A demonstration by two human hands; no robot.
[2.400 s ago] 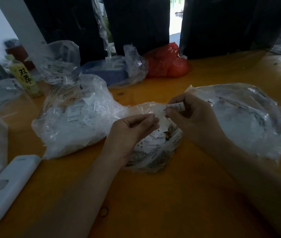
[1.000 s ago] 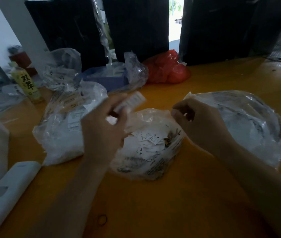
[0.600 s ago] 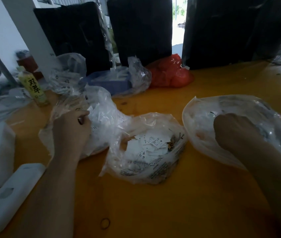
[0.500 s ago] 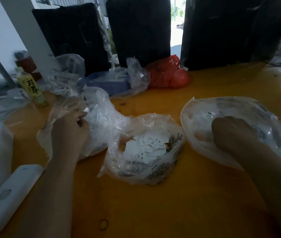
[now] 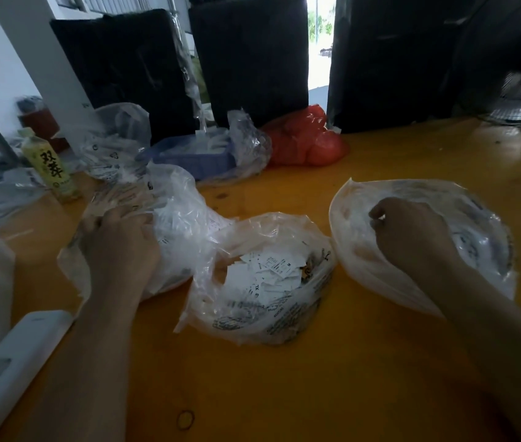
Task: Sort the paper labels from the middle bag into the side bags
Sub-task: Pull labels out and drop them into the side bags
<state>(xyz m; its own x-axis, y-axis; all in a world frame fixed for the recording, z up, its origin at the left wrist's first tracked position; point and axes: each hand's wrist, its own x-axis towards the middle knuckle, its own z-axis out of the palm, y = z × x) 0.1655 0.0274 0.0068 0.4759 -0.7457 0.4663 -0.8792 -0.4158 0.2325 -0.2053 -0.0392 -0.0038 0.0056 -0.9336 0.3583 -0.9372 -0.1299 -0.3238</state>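
Item 1, table (image 5: pixel 332 378): orange top, our reference surface; everything below is placed relative to the middle bag.

Item 2, right bag (image 5: pixel 475 237): clear plastic, just right of the middle bag, mouth toward us. Our right hand (image 5: pixel 408 237) is at its mouth, fingers curled; whether a label is pinched we cannot tell.

Item 3, left bag (image 5: pixel 182 224): crumpled clear plastic, touching the middle bag's left side, white contents showing through. Our left hand (image 5: pixel 119 247) lies on it, fingers buried in the folds; we cannot tell whether they hold anything.

Item 4, middle bag (image 5: pixel 262 301): printed clear plastic, open at the top.

Item 5, paper labels (image 5: pixel 268 269): a loose heap of small white slips inside the middle bag, size letters legible on a few.

Item 6, rubber band (image 5: pixel 185 420): near of the middle bag, on bare table.

Progress, as we judge it: both side bags hold sorted stock, yet a good heap remains in the middle bag. Much sorting is left.
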